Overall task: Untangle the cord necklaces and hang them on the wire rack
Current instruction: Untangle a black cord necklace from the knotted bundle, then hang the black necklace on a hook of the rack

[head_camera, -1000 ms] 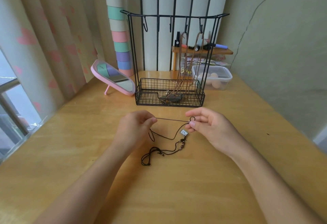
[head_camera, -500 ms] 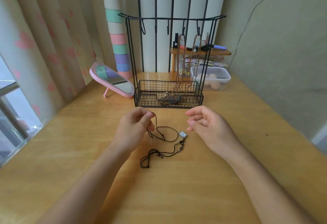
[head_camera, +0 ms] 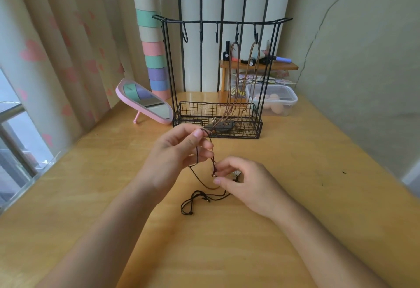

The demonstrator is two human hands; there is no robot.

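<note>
Dangling from left fingers [head_camera: 197,133] — black cord [head_camera: 205,198], right fingers [head_camera: 223,182] pinching lower.

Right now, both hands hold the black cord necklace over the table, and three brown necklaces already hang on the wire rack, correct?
Not quite. The head view shows two brown necklaces on the wire rack, not three. The rest stands: the left hand and the right hand both pinch the black cord necklace.

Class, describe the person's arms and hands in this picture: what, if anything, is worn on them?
Nothing worn shows. The left hand and right hand are gloveless, with no rings on the visible fingers. The left forearm and right forearm reach the frame's lower edge without sleeve, watch or bracelet. Nails look short and unpainted.
</note>
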